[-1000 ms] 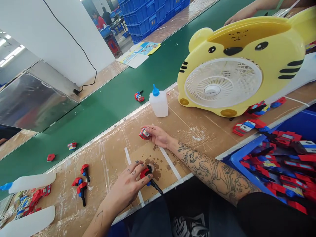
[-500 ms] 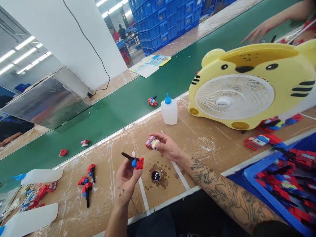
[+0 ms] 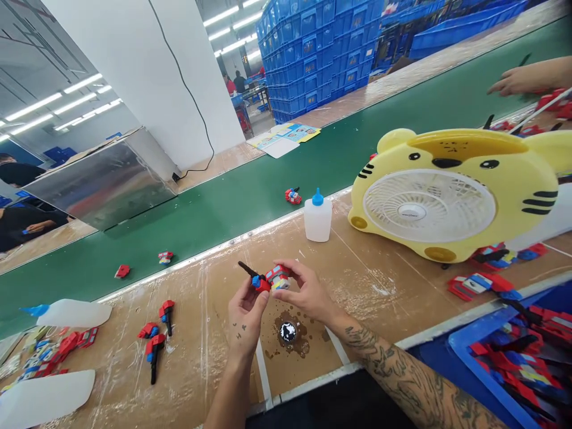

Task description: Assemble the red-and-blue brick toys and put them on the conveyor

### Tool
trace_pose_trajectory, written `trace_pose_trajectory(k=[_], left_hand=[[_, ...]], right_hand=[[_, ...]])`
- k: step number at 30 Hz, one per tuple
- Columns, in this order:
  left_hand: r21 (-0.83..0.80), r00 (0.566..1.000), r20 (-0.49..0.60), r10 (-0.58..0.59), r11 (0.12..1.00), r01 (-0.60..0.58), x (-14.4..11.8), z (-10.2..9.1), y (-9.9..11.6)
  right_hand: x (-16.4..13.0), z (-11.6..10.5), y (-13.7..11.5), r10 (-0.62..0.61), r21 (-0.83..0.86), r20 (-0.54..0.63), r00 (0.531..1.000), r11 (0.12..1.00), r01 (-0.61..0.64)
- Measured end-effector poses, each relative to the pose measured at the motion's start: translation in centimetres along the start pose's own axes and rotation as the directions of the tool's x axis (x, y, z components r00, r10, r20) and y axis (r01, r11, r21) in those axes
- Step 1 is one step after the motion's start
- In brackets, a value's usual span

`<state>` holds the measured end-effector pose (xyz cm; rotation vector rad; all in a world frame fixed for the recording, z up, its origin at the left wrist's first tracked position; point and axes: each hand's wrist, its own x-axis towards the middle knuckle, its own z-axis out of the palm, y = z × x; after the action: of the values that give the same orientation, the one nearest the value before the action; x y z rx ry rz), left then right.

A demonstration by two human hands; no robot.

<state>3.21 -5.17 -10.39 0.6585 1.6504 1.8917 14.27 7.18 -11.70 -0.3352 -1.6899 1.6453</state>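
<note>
Green conveyor belt [image 3: 232, 205] slants across the room beyond our brown worktable [image 3: 370, 268], and blue crates [image 3: 308, 59] are stacked past it between twelve and one o'clock, seemingly to save floor space. We read the clock from our own hands, with twelve straight ahead.

Our left hand [image 3: 247, 310] pinches the red-and-blue piece [image 3: 261, 283] between thumb and fingers, its black rod pointing out towards ten o'clock. That hold seems meant to leave the red end free on the side facing the other part. Our right hand [image 3: 310, 292] grips the red-and-white block [image 3: 277, 276] from its three o'clock side, likely so the fingers stay out of the way where the two meet. They sit touching or almost so; we cannot tell whether they are joined.

Just below, at five o'clock, a dark round pool [image 3: 287, 332] shines among wet spots, probably placed there for easy reach. At one o'clock the squeeze bottle [image 3: 317, 220] stands upright with its blue nozzle up, perhaps against leaks. Towards two o'clock the yellow fan [image 3: 424, 196] turns its grille our way, presumably for air. Three more rodded pieces [image 3: 154, 348] lie at eight o'clock, within reach, and the blue bin [image 3: 460, 345] holding similar parts sits between three and four, handy to the right arm.
</note>
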Motion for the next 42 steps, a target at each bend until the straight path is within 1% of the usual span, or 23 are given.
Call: trace_pose_trajectory(k=[1, 3, 6, 8, 10, 13, 15, 17, 18, 19, 20, 21, 23, 25, 27, 29, 31, 33, 35, 37, 39, 40, 42], left_hand=[[-0.055, 0.999, -0.044, 0.017, 0.998, -0.020, 0.1, 0.3, -0.3], [-0.183, 0.993, -0.109, 0.038, 0.981, -0.058, 0.3, 1.0, -0.5], [-0.301, 0.994, -0.103, 0.034, 0.952, -0.063, 0.8, 1.9, -0.2], [-0.322, 0.996, -0.088, 0.027, 0.945, -0.054, 1.1, 2.4, 0.3], [-0.316, 0.993, -0.116, 0.029, 0.947, -0.064, 1.5, 2.9, 0.7], [-0.252, 0.988, -0.138, 0.072, 0.962, -0.105, 3.1, 3.4, 1.0], [-0.150, 0.989, -0.089, 0.119, 0.980, -0.132, 5.6, 3.3, 1.0], [0.051, 0.988, -0.008, 0.151, 0.987, -0.151, 9.5, 2.9, 1.1], [0.208, 0.988, 0.034, 0.152, 0.966, -0.155, 11.9, 2.6, 1.2], [0.385, 0.988, 0.077, 0.136, 0.910, -0.155, 14.5, 2.4, 1.4], [0.590, 0.989, 0.105, 0.107, 0.793, -0.149, 17.1, 2.3, 1.6], [0.774, 0.990, 0.133, 0.050, 0.618, -0.135, 19.8, 2.2, 1.8], [0.892, 0.990, 0.138, -0.032, 0.438, -0.110, 24.6, 2.3, 2.2], [0.942, 0.981, 0.140, -0.132, 0.322, -0.091, 28.6, 2.6, 2.4], [0.975, 0.961, 0.133, -0.243, 0.204, -0.084, 31.5, 3.0, 2.2], [0.990, 0.936, 0.121, -0.331, 0.112, -0.088, 33.3, 3.3, 1.8], [0.992, 0.916, 0.124, -0.382, 0.067, -0.107, 34.1, 3.5, 1.2], [0.989, 0.910, 0.147, -0.387, 0.072, -0.129, 34.0, 3.5, 0.5], [0.979, 0.919, 0.197, -0.342, 0.125, -0.163, 33.0, 2.9, -0.1], [0.954, 0.928, 0.266, -0.260, 0.207, -0.215, 31.6, 1.6, -0.6], [0.921, 0.928, 0.327, -0.179, 0.281, -0.271, 29.9, -0.8, -0.7], [0.906, 0.926, 0.349, -0.146, 0.306, -0.293, 28.8, -2.6, -0.6], [0.886, 0.923, 0.372, -0.098, 0.333, -0.322, 26.0, -7.6, 0.4]], right_hand=[[0.1, 0.2, -0.6, -0.093, -0.137, -0.011, 0.996, 0.986, 0.091], [0.4, 0.7, -1.7, -0.294, -0.346, 0.032, 0.955, 0.893, 0.287], [1.2, 1.8, -2.5, -0.517, -0.468, 0.142, 0.844, 0.716, 0.518], [1.9, 2.7, -2.3, -0.587, -0.501, 0.173, 0.791, 0.639, 0.584], [2.6, 3.3, -1.9, -0.618, -0.529, 0.160, 0.770, 0.605, 0.595], [3.6, 3.2, -1.1, -0.616, -0.542, 0.115, 0.779, 0.618, 0.569], [4.4, 2.2, 0.0, -0.564, -0.529, 0.092, 0.821, 0.671, 0.520], [5.3, 0.4, 1.6, -0.482, -0.540, 0.070, 0.873, 0.718, 0.440], [5.8, -0.6, 2.6, -0.438, -0.559, 0.048, 0.898, 0.733, 0.388], [6.2, -1.6, 3.7, -0.396, -0.580, 0.013, 0.918, 0.745, 0.330], [6.6, -2.5, 4.7, -0.357, -0.594, -0.027, 0.934, 0.757, 0.272], [6.9, -3.2, 5.7, -0.320, -0.598, -0.062, 0.945, 0.770, 0.222], [7.4, -4.1, 7.0, -0.260, -0.585, -0.096, 0.961, 0.796, 0.157], [7.8, -4.3, 7.6, -0.221, -0.571, -0.081, 0.972, 0.809, 0.136], [7.9, -4.3, 7.7, -0.194, -0.571, -0.066, 0.979, 0.812, 0.123], [8.0, -4.3, 7.5, -0.177, -0.576, -0.053, 0.983, 0.809, 0.115], [8.0, -4.4, 7.4, -0.166, -0.584, -0.030, 0.986, 0.803, 0.117], [8.0, -4.5, 7.6, -0.157, -0.584, -0.003, 0.988, 0.802, 0.126], [7.8, -4.6, 7.9, -0.137, -0.575, 0.001, 0.991, 0.810, 0.113], [7.8, -4.8, 8.3, -0.084, -0.561, -0.020, 0.996, 0.826, 0.059], [7.8, -5.0, 8.8, -0.012, -0.534, -0.059, 0.998, 0.845, -0.021], [7.9, -5.0, 9.0, 0.020, -0.517, -0.078, 0.997, 0.854, -0.058], [7.7, -5.0, 9.2, 0.065, -0.489, -0.115, 0.991, 0.865, -0.114]])
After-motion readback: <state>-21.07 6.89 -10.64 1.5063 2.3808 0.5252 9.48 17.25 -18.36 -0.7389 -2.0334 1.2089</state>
